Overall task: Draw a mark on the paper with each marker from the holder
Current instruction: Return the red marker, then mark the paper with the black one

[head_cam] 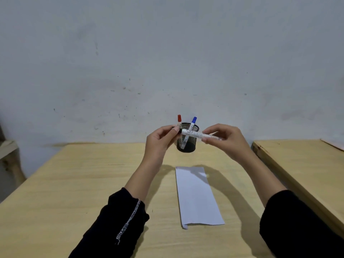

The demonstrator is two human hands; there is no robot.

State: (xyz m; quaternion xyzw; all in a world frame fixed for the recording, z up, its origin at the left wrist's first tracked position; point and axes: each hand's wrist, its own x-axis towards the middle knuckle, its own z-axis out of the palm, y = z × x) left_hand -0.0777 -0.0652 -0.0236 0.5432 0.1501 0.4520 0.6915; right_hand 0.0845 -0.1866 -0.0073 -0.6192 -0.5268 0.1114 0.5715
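Note:
A white marker point(195, 134) with a black cap end is held level in the air in front of the black mesh holder point(186, 146). My left hand point(160, 140) pinches its black cap at the left end. My right hand point(223, 138) grips the barrel at the right end. A red-capped marker point(179, 120) and a blue-capped marker point(193, 122) stand in the holder. A folded white paper point(197, 196) lies on the wooden table point(74, 183), nearer to me than the holder, with a small dark stroke at its far left corner.
A second wooden table point(307, 164) stands close on the right, with a narrow gap between. A scuffed grey wall rises just behind the holder. At the far left edge is a wooden stand point(9, 151).

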